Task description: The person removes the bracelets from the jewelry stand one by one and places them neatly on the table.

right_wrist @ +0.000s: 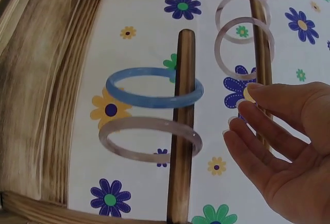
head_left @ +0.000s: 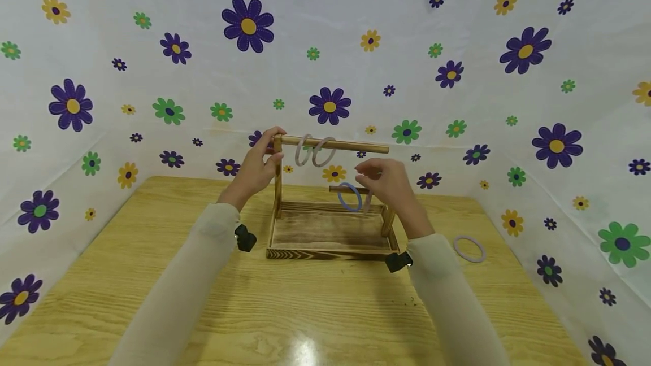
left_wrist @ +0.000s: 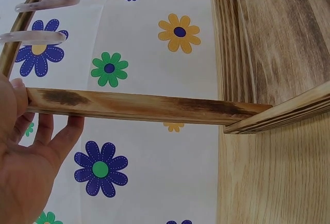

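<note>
A wooden stand [head_left: 330, 254] has a tray base, side posts, and two bars at different heights. At the top of its left post [left_wrist: 139, 105], my left hand [head_left: 256, 164] grips the wood between thumb and fingers. Two pale bangles [right_wrist: 218, 54] hang on the upper bar [head_left: 358, 146]. A blue bangle [right_wrist: 144, 101] and a greyish-pink bangle [right_wrist: 139, 123] hang on the lower bar [right_wrist: 184, 131]. My right hand [head_left: 389, 181] is beside the lower bar, its fingers loosely bent with nothing between them. In the head view it covers part of that bar and the right post.
A lilac bangle [head_left: 459, 250] lies on the wood-grain table [head_left: 285, 304], right of the stand and beside my right sleeve. Behind the table hangs a white cloth [head_left: 285, 78] printed with flowers, which also borders both sides.
</note>
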The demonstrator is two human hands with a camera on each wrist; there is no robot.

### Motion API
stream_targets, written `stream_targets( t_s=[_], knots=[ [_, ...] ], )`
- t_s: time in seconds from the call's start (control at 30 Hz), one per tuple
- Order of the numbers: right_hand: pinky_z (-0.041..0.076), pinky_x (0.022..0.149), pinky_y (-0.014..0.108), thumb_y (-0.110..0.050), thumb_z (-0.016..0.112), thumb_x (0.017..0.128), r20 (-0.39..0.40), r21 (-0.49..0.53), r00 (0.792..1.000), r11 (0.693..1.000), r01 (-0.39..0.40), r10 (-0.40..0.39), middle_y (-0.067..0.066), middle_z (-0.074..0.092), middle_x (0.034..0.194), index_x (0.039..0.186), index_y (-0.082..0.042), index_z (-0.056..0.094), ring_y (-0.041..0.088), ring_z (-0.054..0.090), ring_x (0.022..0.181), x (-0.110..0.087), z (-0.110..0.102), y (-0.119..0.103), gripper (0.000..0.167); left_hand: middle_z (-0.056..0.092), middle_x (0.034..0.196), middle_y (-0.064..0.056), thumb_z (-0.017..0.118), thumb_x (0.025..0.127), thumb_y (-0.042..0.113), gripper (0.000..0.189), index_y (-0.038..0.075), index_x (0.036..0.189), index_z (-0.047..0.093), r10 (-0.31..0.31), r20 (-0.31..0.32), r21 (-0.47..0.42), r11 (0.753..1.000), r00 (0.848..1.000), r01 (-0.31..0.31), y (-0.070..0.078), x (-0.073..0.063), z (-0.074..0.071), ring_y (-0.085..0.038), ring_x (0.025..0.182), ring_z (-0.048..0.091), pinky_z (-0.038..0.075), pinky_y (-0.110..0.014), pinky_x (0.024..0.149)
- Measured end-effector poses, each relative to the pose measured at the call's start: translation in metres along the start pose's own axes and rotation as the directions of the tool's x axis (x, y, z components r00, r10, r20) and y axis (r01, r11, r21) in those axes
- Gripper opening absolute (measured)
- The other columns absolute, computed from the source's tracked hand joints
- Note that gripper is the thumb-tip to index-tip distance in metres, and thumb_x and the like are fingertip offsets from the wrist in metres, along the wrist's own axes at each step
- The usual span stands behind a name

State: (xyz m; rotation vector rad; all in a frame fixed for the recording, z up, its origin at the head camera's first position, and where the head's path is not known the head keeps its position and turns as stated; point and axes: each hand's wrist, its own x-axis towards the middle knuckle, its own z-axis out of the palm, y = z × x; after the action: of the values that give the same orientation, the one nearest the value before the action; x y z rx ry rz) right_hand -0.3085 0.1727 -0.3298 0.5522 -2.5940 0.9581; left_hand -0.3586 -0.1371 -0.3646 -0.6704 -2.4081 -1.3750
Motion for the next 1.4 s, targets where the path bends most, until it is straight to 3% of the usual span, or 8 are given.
stream_targets(
  t_s=[0.53,1.17,1.4],
  knots=[
    [0.063,0.090,0.043,-0.007,0.076,0.093,0.014,0.059,0.999,0.998,0.029,-0.030,0.018,0.077,0.109,0.110,0.001,0.077,0.034,0.074,0.103,0.015,0.024,-0.016,0.019,0.053,0.137,-0.018,0.047,0.110,0.011,0.047,0.028,0.152,0.036,-0.001,-0.003,0.001,1.000,1.000,0.001,0.000,-0.001,0.000,-0.040,0.129,0.057,0.058,-0.057,0.089],
    [0.062,0.091,0.040,-0.008,0.076,0.093,-0.013,0.129,1.000,0.991,0.019,-0.018,0.020,0.077,0.111,0.112,0.003,0.076,0.035,0.074,0.104,0.027,0.048,-0.028,0.021,0.052,0.139,-0.019,0.047,0.110,0.013,0.047,0.028,0.153,0.036,0.007,0.003,0.003,1.000,1.000,-0.007,-0.001,0.000,0.000,-0.041,0.130,0.056,0.058,-0.058,0.088],
    [0.062,0.091,0.040,-0.005,0.076,0.092,-0.037,0.147,0.998,0.988,0.052,-0.047,0.022,0.076,0.111,0.109,0.003,0.076,0.037,0.074,0.107,0.032,0.053,-0.030,0.018,0.053,0.138,-0.018,0.047,0.110,0.013,0.047,0.029,0.152,0.036,0.008,0.000,0.007,1.000,1.000,-0.008,-0.002,0.000,0.000,-0.040,0.129,0.057,0.058,-0.058,0.090]
  ],
)
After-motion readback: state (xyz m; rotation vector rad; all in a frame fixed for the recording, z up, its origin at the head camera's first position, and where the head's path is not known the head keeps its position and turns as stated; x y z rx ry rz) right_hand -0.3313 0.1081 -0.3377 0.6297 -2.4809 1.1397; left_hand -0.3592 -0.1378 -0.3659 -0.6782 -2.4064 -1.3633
